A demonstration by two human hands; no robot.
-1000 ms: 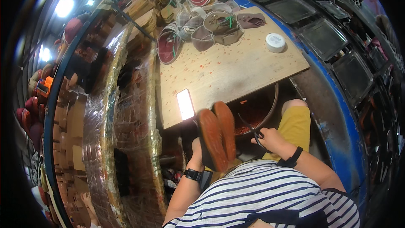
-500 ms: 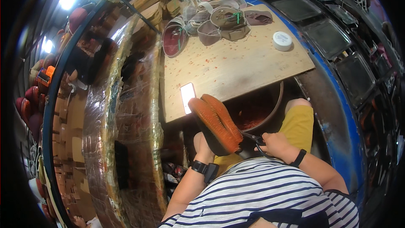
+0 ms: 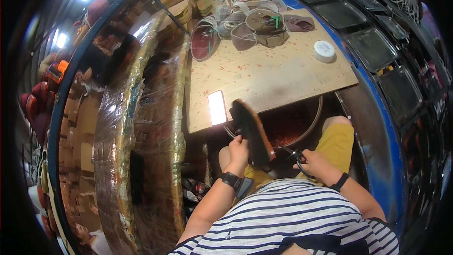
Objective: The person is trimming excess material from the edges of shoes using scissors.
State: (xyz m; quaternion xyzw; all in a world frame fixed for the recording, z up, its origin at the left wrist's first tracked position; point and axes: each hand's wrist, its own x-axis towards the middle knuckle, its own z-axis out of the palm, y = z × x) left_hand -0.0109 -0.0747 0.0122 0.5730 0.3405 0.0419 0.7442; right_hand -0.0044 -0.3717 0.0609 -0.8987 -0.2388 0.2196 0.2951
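My left hand (image 3: pixel 238 151) grips a black-and-orange shoe (image 3: pixel 252 134) between my knees and the board's near edge. Its black face is toward me, and a thin orange edge runs down its right side. Which part is sole and which is upper, I cannot tell. Fingers of my right hand (image 3: pixel 314 164) are closed on the handles of dark scissors (image 3: pixel 296 155), whose blades point up and left toward the shoe's lower end. A small gap seems to lie between the blades and the shoe. A lit phone (image 3: pixel 217 107) lies on the board just beyond my left hand.
Orange scraps dot the wooden board (image 3: pixel 283 78). Strung shoe uppers (image 3: pixel 262 26) are heaped at its far side, with a white round tub (image 3: pixel 324 51) at right. A round bin (image 3: pixel 288 139) holds scraps below. Plastic-wrapped stacks (image 3: pixel 151 113) stand left, black trays (image 3: pixel 370 47) right.
My left hand has turned the shoe over, from its orange face to its black face, so my fingers now show. The scissors stay in my right hand. The view has shifted slightly.
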